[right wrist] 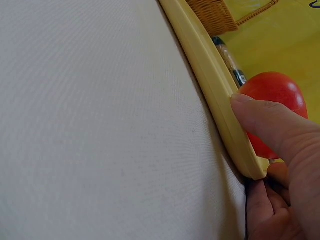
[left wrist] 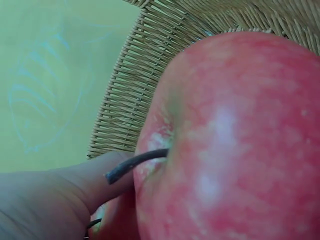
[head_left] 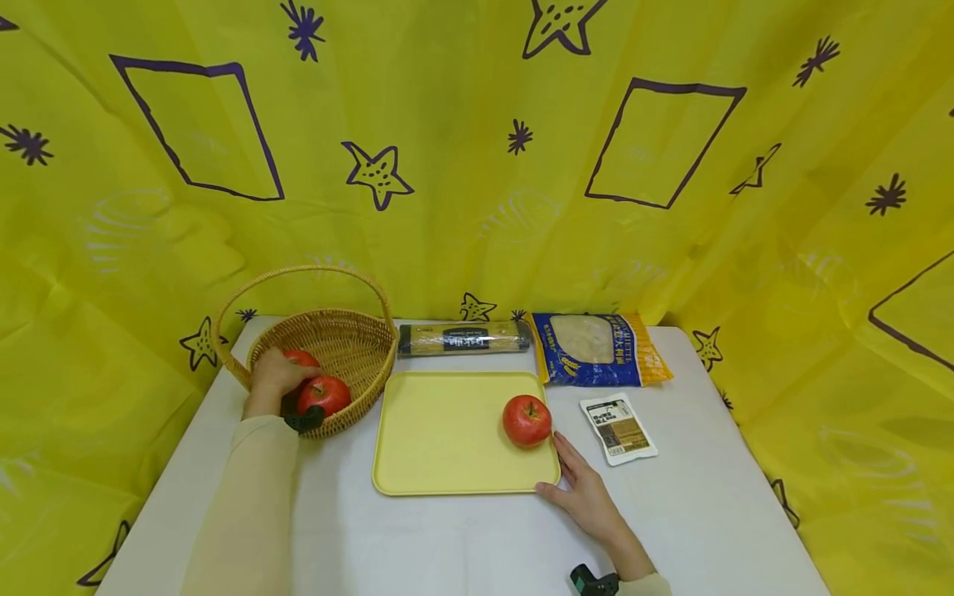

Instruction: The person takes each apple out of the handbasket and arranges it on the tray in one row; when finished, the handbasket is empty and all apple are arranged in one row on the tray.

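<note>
My left hand (head_left: pixel 274 377) reaches down into a wicker basket (head_left: pixel 392 331) and grips the farther red apple (head_left: pixel 301 358), its thumb between that apple and a nearer one (head_left: pixel 324 396). The fingers on the far side are hidden. In the left wrist view the nearer apple (left wrist: pixel 240 135) fills most of the picture, its stem overlapping the thumb. My right hand (head_left: pixel 589 497) holds the near right corner of a yellow tray (head_left: pixel 447 430), thumb on the near rim (right wrist: pixel 215 85) and fingers along the right side. Another red apple (head_left: pixel 527 420) sits on the tray's right part.
Behind the tray lies a long pack of pasta (head_left: pixel 464 338). Beside it rests a blue and orange bag (head_left: pixel 596 349). A small white sachet (head_left: pixel 619 428) lies right of the tray. The basket's tall handle (head_left: pixel 298 269) arches over it. Yellow curtain surrounds the white table (head_left: pixel 417 546).
</note>
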The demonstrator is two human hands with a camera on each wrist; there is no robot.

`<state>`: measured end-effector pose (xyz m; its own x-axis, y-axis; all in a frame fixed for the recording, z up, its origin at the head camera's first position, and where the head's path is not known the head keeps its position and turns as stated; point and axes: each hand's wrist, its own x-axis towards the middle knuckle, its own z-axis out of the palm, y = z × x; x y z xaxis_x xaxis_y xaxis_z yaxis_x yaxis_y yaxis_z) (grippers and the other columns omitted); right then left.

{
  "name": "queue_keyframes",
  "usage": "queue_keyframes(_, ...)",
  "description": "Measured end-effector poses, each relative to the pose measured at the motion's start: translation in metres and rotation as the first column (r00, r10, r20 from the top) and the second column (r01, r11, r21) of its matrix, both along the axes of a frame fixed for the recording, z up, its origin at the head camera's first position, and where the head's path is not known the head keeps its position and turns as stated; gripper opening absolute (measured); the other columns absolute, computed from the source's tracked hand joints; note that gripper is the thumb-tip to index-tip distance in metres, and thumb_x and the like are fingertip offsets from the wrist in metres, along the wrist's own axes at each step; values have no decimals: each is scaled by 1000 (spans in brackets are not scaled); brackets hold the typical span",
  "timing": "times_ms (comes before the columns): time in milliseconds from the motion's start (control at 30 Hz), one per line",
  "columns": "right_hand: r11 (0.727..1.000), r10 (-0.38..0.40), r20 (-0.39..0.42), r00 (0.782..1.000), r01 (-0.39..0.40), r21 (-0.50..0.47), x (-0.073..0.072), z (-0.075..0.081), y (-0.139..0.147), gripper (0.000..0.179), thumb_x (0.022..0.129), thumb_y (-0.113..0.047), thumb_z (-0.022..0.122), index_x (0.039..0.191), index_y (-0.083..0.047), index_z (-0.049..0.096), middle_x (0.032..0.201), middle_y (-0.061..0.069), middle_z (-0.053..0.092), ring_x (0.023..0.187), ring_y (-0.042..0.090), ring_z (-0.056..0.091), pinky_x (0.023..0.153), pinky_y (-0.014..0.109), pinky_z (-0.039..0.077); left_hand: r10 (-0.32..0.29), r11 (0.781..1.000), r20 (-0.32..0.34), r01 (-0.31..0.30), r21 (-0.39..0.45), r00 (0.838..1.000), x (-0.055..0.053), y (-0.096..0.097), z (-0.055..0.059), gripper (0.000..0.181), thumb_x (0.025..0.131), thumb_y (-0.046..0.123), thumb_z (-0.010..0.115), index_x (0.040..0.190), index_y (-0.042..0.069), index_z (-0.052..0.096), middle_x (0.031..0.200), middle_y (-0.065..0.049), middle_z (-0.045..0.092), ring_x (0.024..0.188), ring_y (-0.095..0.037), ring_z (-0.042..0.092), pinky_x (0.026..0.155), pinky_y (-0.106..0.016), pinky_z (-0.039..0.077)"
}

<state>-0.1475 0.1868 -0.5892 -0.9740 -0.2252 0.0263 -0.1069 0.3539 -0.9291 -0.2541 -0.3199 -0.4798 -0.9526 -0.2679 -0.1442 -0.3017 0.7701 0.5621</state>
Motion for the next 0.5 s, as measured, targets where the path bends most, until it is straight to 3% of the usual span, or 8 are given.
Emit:
queue_keyframes(267,1000,-6,-28,1000,6,7,0,0,-1,87,78,-13,83,146,9,34,155,21,26,139,35,29,103,27,31,66,993,-105,-55,100,992,2,0,-5,75,82,32,74,125,-21,42,117,-37,49,108,-50,47,92,-58,41)
queue_keyframes(433,1000,-3,-25,1000,3,8,0,0,-1,87,78,-13,83,147,8,33,155,21,25,139,34,29,103,26,31,111,983,-178,-81,166,978,5,5,2,80,83,32,73,136,-16,37,125,-36,47,115,-48,45,96,-57,39)
queue_keyframes(500,1000,0,-22,1000,0,1,3,10,-3,85,79,-9,82,146,11,33,155,23,25,138,36,29,104,29,32,122,980,-200,-86,181,972,6,8,7,82,84,33,73,139,-14,36,128,-35,46,117,-47,45,97,-57,39)
